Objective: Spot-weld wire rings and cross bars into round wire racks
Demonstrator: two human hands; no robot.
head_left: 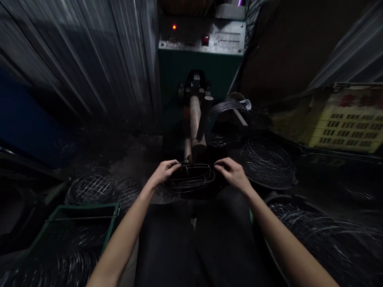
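Observation:
Between my two hands is a wire basket frame (193, 181) of thin bent wire, in front of a machine's thick metal arms (196, 119). My left hand (166, 171) pinches the frame's left side with thumb and fingers. At the right end, my right hand (231, 172) has its thumb and fingers closed at the wire's edge. The frame's far rim lies close to the lower arm's tip; whether they touch I cannot tell in the dim light.
A green machine (176, 65) with a lit red lamp stands ahead. Wire grids (92, 185) and a green crate (115, 211) of wire parts are on the left. Wire rings (266, 159), a large tub of wire (326, 235) and a yellow crate (348, 119) are on the right.

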